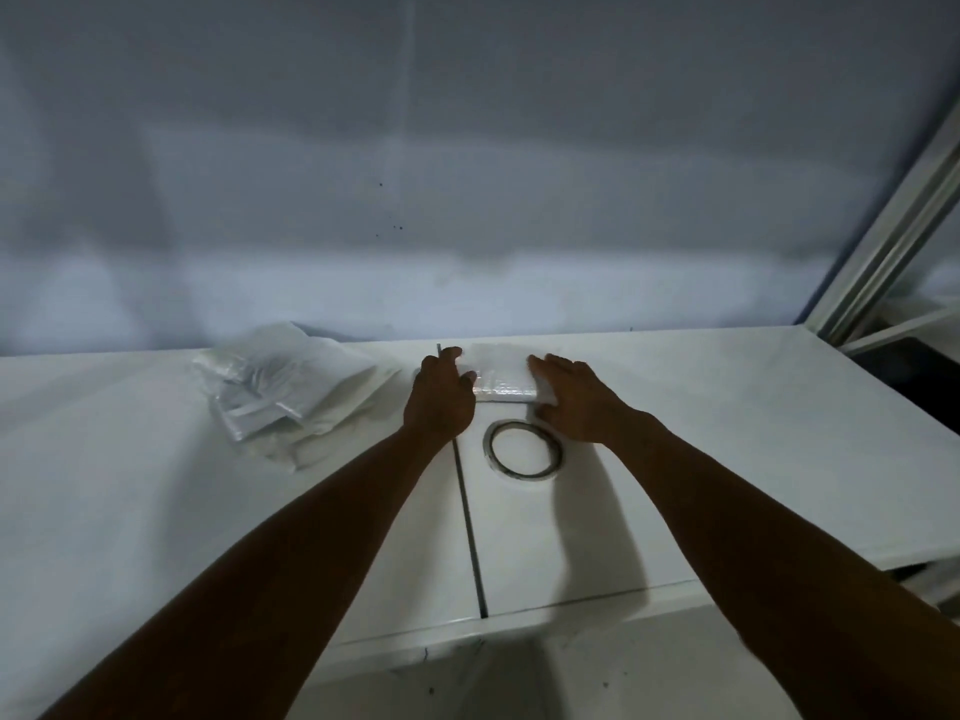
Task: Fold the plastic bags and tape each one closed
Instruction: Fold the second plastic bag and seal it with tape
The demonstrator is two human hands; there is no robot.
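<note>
Fingers (450, 357) of the left hand (441, 402) curl over the left end of the folded bag (501, 380), thumb lying on top, so that end looks gripped. The right hand (574, 405) lies flatter, fingers fairly straight, pressing the bag's right end down rather than clenching it. The bag sits on the worktop (727, 433) close to the wall (467, 200), just right of the seam (470, 517). My read: the fold is made and is being flattened, no tape on it yet as far as I can tell. Film is springy, so squeeze the air out toward the open end and crease hard before letting go. Pin the fold with one hand only and free the other for the tape roll (522, 452), which lies just nearside of the bag, within easy reach. Finding the tape's end one-handed is the weak spot, and the fold will spring open if pressure drops. The pile of loose bags (291, 394) to the left waits its turn.
</note>
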